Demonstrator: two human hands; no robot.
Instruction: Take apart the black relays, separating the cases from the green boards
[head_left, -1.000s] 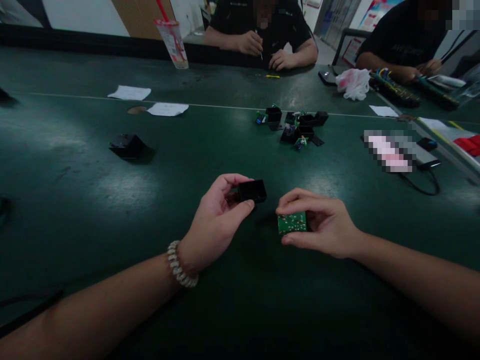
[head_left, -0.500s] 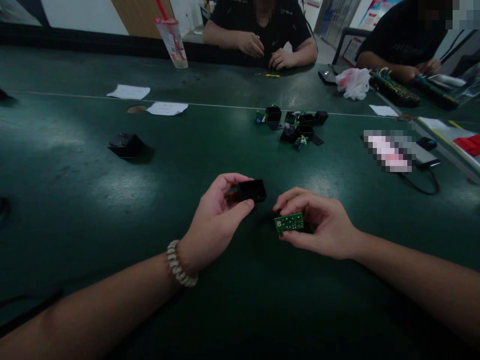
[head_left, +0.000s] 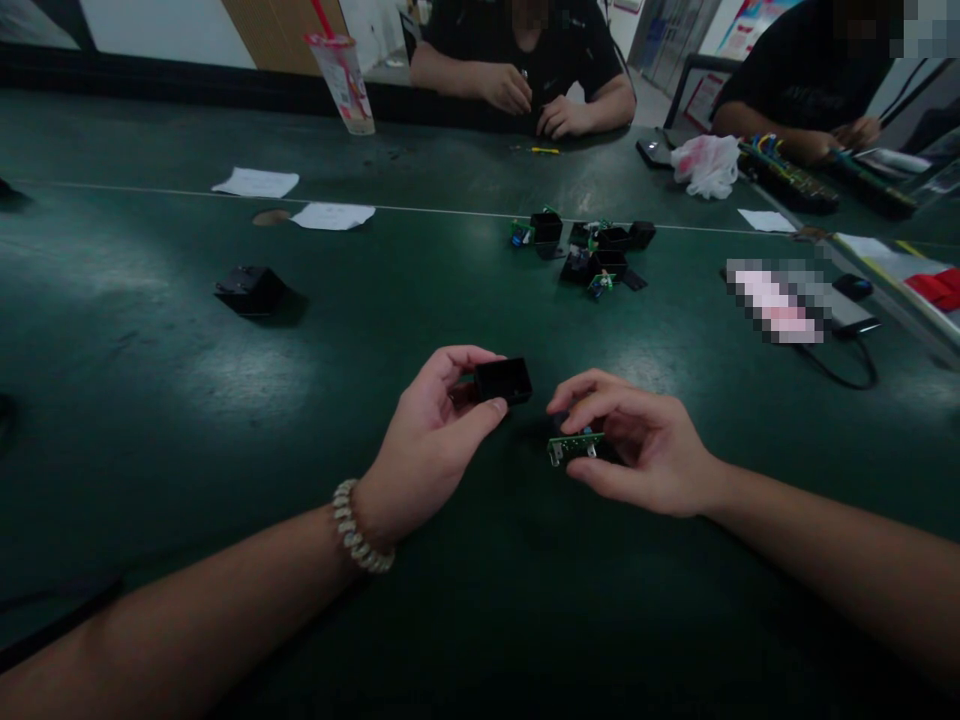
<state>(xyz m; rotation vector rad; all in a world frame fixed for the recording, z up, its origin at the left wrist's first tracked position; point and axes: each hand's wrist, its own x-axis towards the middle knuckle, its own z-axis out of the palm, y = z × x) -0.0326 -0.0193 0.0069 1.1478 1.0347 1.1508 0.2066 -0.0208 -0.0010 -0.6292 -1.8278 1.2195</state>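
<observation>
My left hand [head_left: 435,425] holds a small black plastic case [head_left: 504,381] between thumb and fingers. Its open side faces up towards me, and its inside is dark. Just to the right, my right hand [head_left: 641,440] has thumb and fingers curled around a small green circuit board [head_left: 575,446]. I see the board nearly edge-on, with metal tabs on the near side and components partly hidden behind it under the fingers. A short gap separates the case from the board.
Several black cases [head_left: 609,262] and green boards lie in a cluster farther back. Another black case [head_left: 251,290] stands at left. Papers [head_left: 334,216], a drink cup [head_left: 345,85] and a plastic bag [head_left: 705,165] lie beyond. Two people sit across the green table [head_left: 420,620].
My right hand has tilted the circuit board, so its flat face has turned to a near edge-on view, and the thumb and fingers have spread slightly. My left hand and the case stay nearly still.
</observation>
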